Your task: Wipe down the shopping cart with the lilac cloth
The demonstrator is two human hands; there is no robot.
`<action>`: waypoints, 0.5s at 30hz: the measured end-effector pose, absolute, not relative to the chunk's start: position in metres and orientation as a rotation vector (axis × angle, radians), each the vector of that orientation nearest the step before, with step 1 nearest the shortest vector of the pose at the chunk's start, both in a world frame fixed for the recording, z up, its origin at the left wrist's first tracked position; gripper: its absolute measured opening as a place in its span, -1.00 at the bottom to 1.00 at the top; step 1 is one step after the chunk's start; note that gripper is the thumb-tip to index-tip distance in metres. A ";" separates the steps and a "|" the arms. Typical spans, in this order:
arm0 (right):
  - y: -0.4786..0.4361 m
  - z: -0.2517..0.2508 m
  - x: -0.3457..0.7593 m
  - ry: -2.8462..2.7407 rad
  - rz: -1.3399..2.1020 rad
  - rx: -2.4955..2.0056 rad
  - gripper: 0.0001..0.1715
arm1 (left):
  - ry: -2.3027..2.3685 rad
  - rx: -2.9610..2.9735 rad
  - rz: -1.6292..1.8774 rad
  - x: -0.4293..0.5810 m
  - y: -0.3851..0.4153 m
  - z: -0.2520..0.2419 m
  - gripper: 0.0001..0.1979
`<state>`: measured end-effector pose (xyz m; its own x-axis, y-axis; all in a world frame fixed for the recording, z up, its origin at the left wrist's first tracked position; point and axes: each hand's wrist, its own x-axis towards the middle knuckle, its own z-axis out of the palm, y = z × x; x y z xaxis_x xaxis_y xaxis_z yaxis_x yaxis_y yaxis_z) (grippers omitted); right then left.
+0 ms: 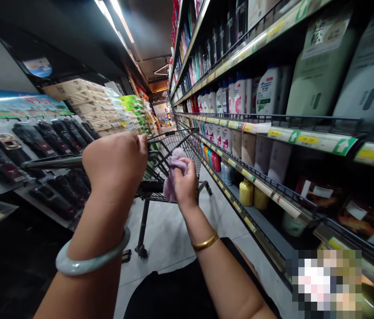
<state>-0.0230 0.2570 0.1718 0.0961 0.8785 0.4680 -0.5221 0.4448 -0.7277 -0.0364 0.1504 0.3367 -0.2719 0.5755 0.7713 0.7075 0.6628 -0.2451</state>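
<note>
With fingers (190, 166) of the right hand (186, 182) clamped on the lilac cloth (171, 178) near the cart basket (187, 138), keep folds gathered; steady the handle (54, 163) with the left hand (113, 166), apparently wrapped around it.

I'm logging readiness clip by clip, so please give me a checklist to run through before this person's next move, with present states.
1. Left hand closed on the cart handle: ok.
2. Right hand on the handle too: not ok, it holds the purple cloth.
3. Cloth held between thumb and fingers: ok.
4. Shopping cart apart from the shelving on the right: cannot tell, they overlap in this view.
5. Shampoo bottles upright on that shelving: ok.
6. Way ahead of the cart: cannot tell, the basket hides part of it.
</note>
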 end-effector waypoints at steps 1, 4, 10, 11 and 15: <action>0.250 0.181 -0.020 -1.068 1.016 -0.323 -0.81 | -1.960 -1.006 -0.190 -0.038 0.149 0.338 -0.43; 0.245 0.189 -0.017 -1.185 0.818 -0.177 -0.84 | -1.969 -1.185 -0.236 -0.051 0.142 0.349 -0.44; 0.261 0.177 -0.024 -1.076 1.014 -0.484 -0.80 | -2.240 -1.627 -0.789 -0.116 0.121 0.366 -0.40; 0.254 0.183 -0.021 -1.083 0.994 -0.412 -0.80 | -2.266 -1.558 -0.813 -0.130 0.118 0.365 -0.41; 0.214 0.215 -0.006 -1.256 0.818 0.033 -0.77 | -2.184 -1.223 -0.894 -0.174 0.112 0.350 -0.47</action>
